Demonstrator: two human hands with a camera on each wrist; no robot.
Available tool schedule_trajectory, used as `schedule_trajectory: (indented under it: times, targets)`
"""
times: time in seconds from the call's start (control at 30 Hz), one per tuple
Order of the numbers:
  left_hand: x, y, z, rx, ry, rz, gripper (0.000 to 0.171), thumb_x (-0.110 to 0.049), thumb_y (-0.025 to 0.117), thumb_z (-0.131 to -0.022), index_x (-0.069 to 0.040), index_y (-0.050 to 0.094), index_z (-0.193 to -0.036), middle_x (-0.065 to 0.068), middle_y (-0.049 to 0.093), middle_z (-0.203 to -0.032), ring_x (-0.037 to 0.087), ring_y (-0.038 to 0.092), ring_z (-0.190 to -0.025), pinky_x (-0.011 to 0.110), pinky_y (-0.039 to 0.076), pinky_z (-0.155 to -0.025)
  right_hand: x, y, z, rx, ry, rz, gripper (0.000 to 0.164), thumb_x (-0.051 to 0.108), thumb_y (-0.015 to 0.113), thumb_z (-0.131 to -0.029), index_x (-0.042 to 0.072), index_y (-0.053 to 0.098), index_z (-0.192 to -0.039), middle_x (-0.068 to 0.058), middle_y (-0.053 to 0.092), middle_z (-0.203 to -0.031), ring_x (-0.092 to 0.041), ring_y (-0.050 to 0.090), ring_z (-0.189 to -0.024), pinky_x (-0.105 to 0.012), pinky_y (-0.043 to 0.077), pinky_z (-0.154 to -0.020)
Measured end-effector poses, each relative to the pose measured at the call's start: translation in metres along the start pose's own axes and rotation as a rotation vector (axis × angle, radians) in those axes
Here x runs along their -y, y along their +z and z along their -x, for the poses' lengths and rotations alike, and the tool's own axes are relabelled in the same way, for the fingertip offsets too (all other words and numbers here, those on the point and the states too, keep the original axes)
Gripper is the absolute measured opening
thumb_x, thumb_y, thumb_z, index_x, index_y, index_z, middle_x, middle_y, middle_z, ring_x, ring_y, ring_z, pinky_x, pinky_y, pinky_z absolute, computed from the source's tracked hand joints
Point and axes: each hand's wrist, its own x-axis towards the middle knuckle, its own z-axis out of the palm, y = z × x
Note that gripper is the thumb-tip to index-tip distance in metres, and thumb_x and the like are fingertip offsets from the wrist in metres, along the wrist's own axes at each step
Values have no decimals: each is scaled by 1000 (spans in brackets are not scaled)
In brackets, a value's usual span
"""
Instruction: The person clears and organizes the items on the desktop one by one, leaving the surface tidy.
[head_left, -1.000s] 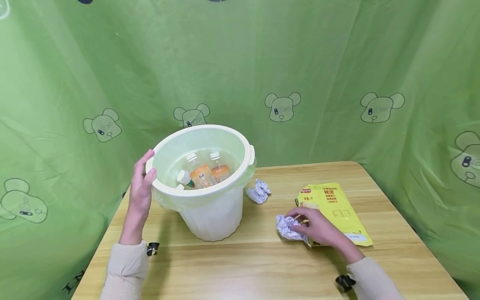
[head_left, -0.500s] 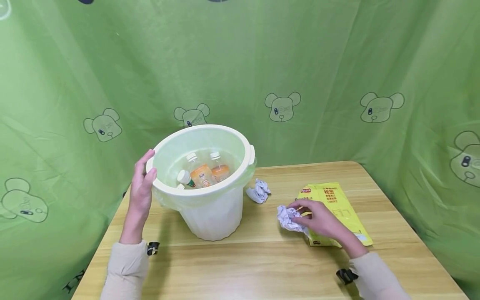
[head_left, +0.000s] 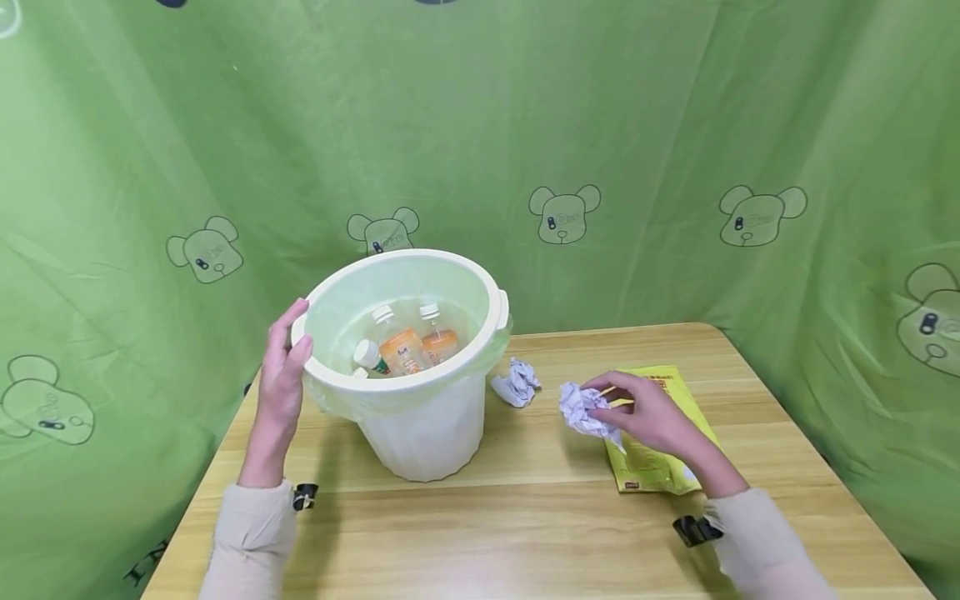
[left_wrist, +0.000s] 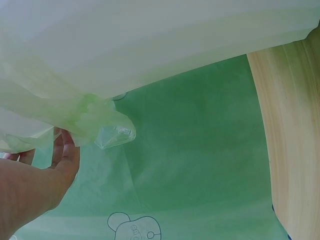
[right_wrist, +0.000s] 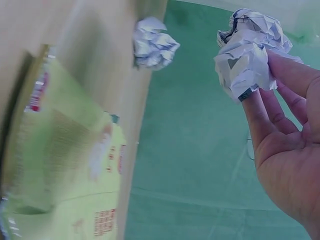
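Observation:
In the head view my left hand (head_left: 281, 379) holds the left rim of a white trash can (head_left: 427, 433), thumb over the edge. A pale green bag (left_wrist: 80, 107) lines it and hangs below the rim beside my fingers in the left wrist view. Inside lie plastic bottles (head_left: 405, 350) with white caps and orange labels. My right hand (head_left: 652, 414) pinches a crumpled paper ball (head_left: 583, 408) between thumb and fingers, raised above the table. The right wrist view shows this white paper ball (right_wrist: 247, 57) at my fingertips, printed dark in places.
A second crumpled paper ball (head_left: 516, 383) lies just right of the trash can. Under my right hand a flat yellow package (head_left: 652, 467) with red print rests on the wooden table (head_left: 480, 533). A green curtain (head_left: 465, 125) surrounds the table.
My right hand has lifted the paper ball up off the table beside the yellow package and moved slightly away from me. The left hand and trash can have stayed put.

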Motion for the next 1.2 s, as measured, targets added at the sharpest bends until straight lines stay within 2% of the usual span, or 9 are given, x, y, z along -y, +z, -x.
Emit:
schedule_trajectory:
  times: [0.23, 0.43, 0.63, 0.9, 1.03, 1.2]
  targets:
    - [0, 0, 0, -2, -1, -7, 59, -26, 51, -99, -15, 44, -156, -3, 33, -166, 19, 31, -151, 27, 38, -120, 10, -18, -10, -35, -28, 6, 32, 10, 76, -93, 7, 71, -125, -14, 72, -120, -31, 70, -106, -25, 61, -89]
    - [0, 0, 0, -2, 8, 11, 58, -26, 51, -99, -15, 44, -156, -2, 33, -165, 20, 32, -150, 22, 40, -117, 22, -31, -19, -59, -21, -17, 35, 8, 76, -93, 7, 69, -127, -13, 71, -122, -31, 70, -108, -18, 59, -88]
    - [0, 0, 0, 6, 3, 10, 59, -26, 51, -99, -15, 44, -156, -3, 32, -165, 20, 31, -150, 26, 38, -119, 33, -39, -24, -77, -41, -23, 37, 6, 76, -92, 4, 69, -128, -16, 71, -121, -32, 69, -108, -16, 58, -89]
    - [0, 1, 0, -3, 2, 9, 59, -26, 51, -99, -14, 44, -156, -2, 33, -166, 20, 31, -151, 23, 40, -118, 50, -50, -37, -98, -67, 17, 35, 7, 76, -93, 7, 69, -127, -13, 70, -120, -27, 68, -107, -14, 57, -88]
    - [0, 0, -1, -6, 2, 11, 59, -25, 51, -99, -13, 44, -156, -2, 32, -166, 20, 31, -151, 23, 40, -118, 62, -55, -44, -106, -75, 1, 36, 7, 75, -93, 5, 68, -128, -15, 70, -120, -28, 69, -107, -14, 57, -87]
    - [-1, 1, 0, -7, -2, 12, 59, -25, 51, -99, -12, 44, -156, -1, 32, -166, 20, 30, -152, 30, 36, -122, 76, -61, -52, -120, -81, -13, 38, 5, 76, -92, 5, 67, -128, -16, 70, -119, -30, 68, -108, -11, 56, -87]
